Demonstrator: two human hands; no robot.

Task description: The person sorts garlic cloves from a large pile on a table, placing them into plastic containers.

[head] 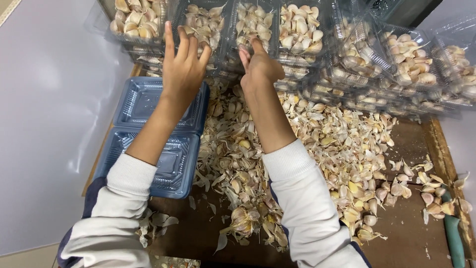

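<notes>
Flanking hands (pixel 220 64) — garlic box (pixel 208 25) edges

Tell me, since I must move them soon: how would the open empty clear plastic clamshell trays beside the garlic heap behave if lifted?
The empty clear plastic clamshell trays look thin-walled, so they would probably flex and feel very light. They lie hinged open, so one half would likely flop if lifted by the other. The glossy surface may be somewhat slippery, and the left hand reaches past them.

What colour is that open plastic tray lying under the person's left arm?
The open hinged plastic tray is translucent blue, empty, seen best in the head view.
</notes>
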